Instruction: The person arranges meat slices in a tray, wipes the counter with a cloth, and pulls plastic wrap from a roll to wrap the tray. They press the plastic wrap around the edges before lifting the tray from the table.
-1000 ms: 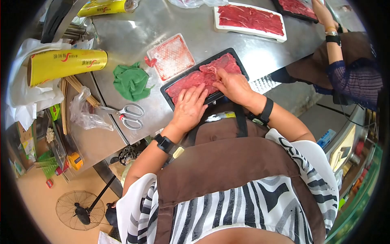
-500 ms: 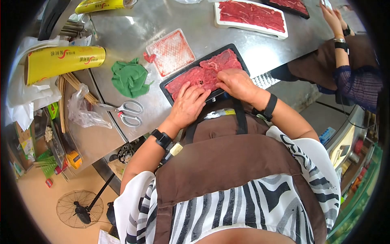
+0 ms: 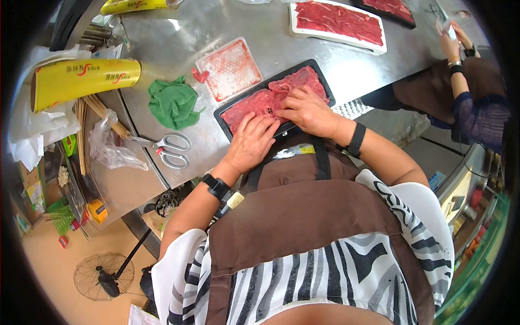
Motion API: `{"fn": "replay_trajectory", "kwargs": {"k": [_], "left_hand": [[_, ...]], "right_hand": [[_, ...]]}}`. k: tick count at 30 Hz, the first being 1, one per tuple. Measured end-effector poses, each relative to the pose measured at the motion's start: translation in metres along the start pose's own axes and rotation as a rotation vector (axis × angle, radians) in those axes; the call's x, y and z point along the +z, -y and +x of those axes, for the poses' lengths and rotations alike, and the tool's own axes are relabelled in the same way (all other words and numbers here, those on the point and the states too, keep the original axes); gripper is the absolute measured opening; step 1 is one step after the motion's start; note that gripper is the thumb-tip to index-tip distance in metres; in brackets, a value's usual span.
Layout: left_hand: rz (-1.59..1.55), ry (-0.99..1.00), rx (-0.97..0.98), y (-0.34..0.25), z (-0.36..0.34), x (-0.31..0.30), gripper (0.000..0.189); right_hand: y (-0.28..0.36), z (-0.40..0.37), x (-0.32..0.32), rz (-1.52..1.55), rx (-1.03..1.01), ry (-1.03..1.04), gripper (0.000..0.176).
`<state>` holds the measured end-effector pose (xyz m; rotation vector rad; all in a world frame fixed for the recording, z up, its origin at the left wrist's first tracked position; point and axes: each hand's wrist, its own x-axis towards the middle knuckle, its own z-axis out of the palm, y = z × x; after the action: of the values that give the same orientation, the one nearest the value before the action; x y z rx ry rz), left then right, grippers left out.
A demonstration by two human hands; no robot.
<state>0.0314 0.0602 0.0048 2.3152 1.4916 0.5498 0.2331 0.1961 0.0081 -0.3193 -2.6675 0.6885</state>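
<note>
Slices of red meat (image 3: 295,81) lie in a black tray (image 3: 326,86) at the near edge of the metal table. My left hand (image 3: 251,142) rests over the tray's lower left part, its fingers spread on the meat. My right hand (image 3: 310,112) bends over the middle of the meat, fingertips pressed down close to my left fingers; whatever they pinch is hidden. Just behind the tray sits a white tray stained red (image 3: 228,69), with a small meat scrap (image 3: 200,75) at its left edge.
Left of the trays are a green cloth (image 3: 173,103), scissors (image 3: 172,150), a plastic bag (image 3: 112,146) and a yellow roll (image 3: 86,81). Behind stand a white tray of meat (image 3: 338,24) and a black one (image 3: 385,10). A co-worker's hands (image 3: 450,40) are at the upper right.
My right hand has moved left over the meat, closer to my left hand. My left hand has hardly moved. The co-worker's hands have shifted down and to the right.
</note>
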Motion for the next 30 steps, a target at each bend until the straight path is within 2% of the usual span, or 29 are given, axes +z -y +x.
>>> {"fn": "replay_trajectory", "kwargs": {"k": [3,6,8,11,21,23,27,29,30], "left_hand": [[0.004,-0.014,0.018,0.0,-0.003,0.001,0.052],[-0.019,-0.026,0.01,0.0,-0.004,0.0,0.054],[0.024,-0.099,-0.062,-0.003,-0.009,-0.001,0.052],[0.026,-0.108,-0.08,0.001,-0.012,0.001,0.054],[0.002,-0.107,-0.109,-0.001,-0.013,0.0,0.059],[-0.005,-0.085,-0.119,-0.001,-0.012,-0.001,0.058],[0.017,-0.054,-0.149,0.001,-0.014,-0.006,0.057],[-0.058,-0.031,-0.105,0.003,-0.016,-0.012,0.056],[-0.088,-0.083,-0.076,0.008,-0.015,-0.015,0.049]], "right_hand": [[0.001,0.007,0.002,-0.017,0.01,0.048,0.026],[0.001,0.011,0.001,-0.003,0.027,-0.017,0.028],[0.003,0.012,0.003,-0.073,0.138,-0.054,0.028],[0.003,0.016,0.011,-0.103,0.184,-0.058,0.026],[-0.004,0.017,0.008,-0.061,0.027,-0.01,0.028],[-0.006,0.02,0.003,-0.102,-0.085,-0.001,0.03],[0.001,0.023,-0.004,-0.067,-0.108,0.024,0.03],[0.002,0.021,0.0,-0.049,-0.085,0.111,0.029],[0.002,0.024,-0.003,-0.043,-0.102,0.09,0.032]]}}
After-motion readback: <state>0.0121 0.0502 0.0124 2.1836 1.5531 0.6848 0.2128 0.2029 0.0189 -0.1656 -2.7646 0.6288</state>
